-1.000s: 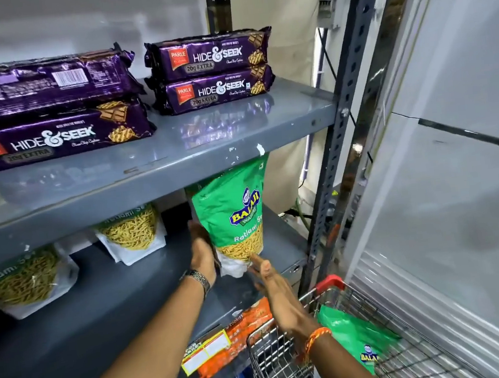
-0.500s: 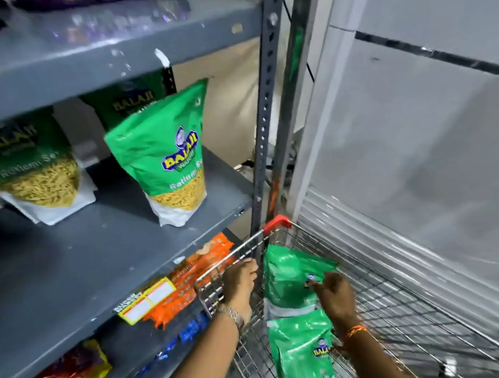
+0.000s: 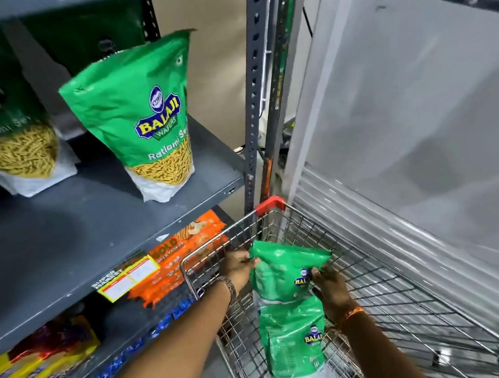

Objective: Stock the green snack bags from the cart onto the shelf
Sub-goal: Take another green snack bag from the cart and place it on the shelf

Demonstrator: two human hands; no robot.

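Note:
Inside the wire cart (image 3: 386, 285) a green Balaji snack bag (image 3: 283, 275) is held from both sides. My left hand (image 3: 238, 267) grips its left top edge and my right hand (image 3: 331, 288) grips its right side. Just below it a second green bag (image 3: 293, 342) stands in the cart. On the grey shelf (image 3: 61, 241) one green bag (image 3: 144, 120) stands upright near the right end. Another green bag (image 3: 9, 135) stands further left, deeper in.
The shelf's grey perforated upright (image 3: 257, 94) rises just behind the cart's red corner (image 3: 270, 205). Orange cookie packs (image 3: 182, 265) and a price label (image 3: 127, 277) sit on the shelf below, with yellow packs (image 3: 35, 368) at lower left. A grey wall panel stands at the right.
Both hands left the bag standing on the shelf and dropped into the cart. They now hold a green bag there and have raised it slightly. The view tilted down and right.

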